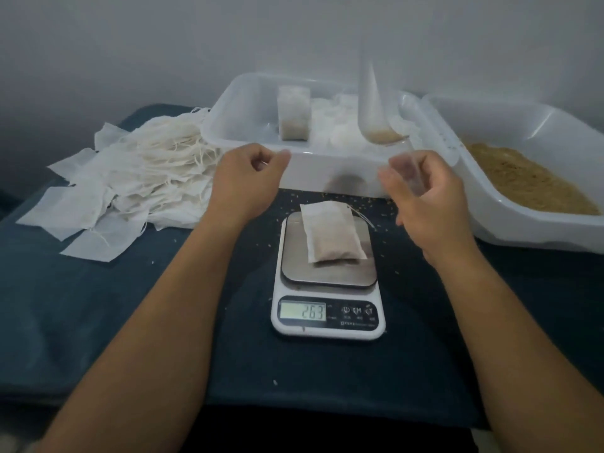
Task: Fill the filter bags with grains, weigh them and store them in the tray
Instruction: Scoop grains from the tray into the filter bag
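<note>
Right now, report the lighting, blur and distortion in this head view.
Head view: dim, flat light with a bluish cast; soft overall, the right hand and the clear scoop in it smeared by motion; the white digital scale has a readable lit display; wide-angle bending bows the dark blue table edges and the white plastic grain tub.

A single wide-angle head camera looks forward and down from the person's own viewpoint, close over the bench (pixel 98 305), with both forearms reaching in from below and a pale wall (pixel 163 44) behind.
</note>
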A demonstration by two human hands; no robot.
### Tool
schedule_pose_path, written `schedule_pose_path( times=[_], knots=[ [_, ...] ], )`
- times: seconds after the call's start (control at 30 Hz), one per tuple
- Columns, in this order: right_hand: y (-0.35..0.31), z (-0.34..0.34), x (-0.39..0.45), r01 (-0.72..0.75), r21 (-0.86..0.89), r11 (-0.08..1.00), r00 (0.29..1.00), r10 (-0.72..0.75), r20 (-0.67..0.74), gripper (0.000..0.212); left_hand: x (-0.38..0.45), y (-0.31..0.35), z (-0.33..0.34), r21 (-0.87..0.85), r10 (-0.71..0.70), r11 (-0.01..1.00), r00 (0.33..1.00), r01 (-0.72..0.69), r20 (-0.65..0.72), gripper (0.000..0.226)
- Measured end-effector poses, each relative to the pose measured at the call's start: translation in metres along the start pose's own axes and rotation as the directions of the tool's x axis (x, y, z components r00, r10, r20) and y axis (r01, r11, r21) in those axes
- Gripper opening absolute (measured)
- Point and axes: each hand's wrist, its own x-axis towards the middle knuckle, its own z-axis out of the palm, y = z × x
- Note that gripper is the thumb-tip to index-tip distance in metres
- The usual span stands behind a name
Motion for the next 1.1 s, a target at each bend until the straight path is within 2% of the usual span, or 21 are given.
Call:
schedule_pose_path(
  times=[0.13,0.4,0.57,0.67,0.77,0.93,1.1],
  knots=[
    [0.005,-0.002,0.004,0.001,0.042,0.999,0.999,0.001,-0.048,0.021,-0.001,0.005,-0.003,-0.117,-0.068,0.991,0.998,0.067,-0.002,0.038],
    [0.011,-0.003,0.007,0.018,0.048,0.999,0.998,-0.015,-0.058,0.023,-0.003,0.006,-0.002,-0.041,-0.005,0.999,0.995,0.009,0.099,0.034],
    [0.011,-0.004,0.008,0.02,0.054,0.998,0.999,-0.018,-0.042,0.021,-0.01,0.005,0.006,0.147,0.121,0.974,0.944,-0.172,0.307,0.024],
    [0.011,-0.005,0.008,0.021,0.049,0.999,0.999,-0.02,-0.031,0.016,-0.014,0.008,0.012,0.237,0.174,0.93,0.903,-0.283,0.393,0.029],
    [0.01,-0.005,0.006,0.019,0.038,0.999,1.0,-0.018,-0.018,0.014,-0.015,0.009,0.014,0.282,0.167,0.909,0.888,-0.307,0.429,0.034],
    [0.007,-0.005,0.005,0.008,-0.006,1.0,1.0,-0.008,0.001,0.015,-0.017,0.013,0.011,0.265,0.18,0.906,0.867,-0.33,0.465,0.009],
    [0.005,-0.009,0.004,-0.011,-0.001,1.0,1.0,0.011,-0.001,0.015,-0.019,0.018,0.008,0.183,0.205,0.931,0.866,-0.317,0.456,0.01]
  ],
)
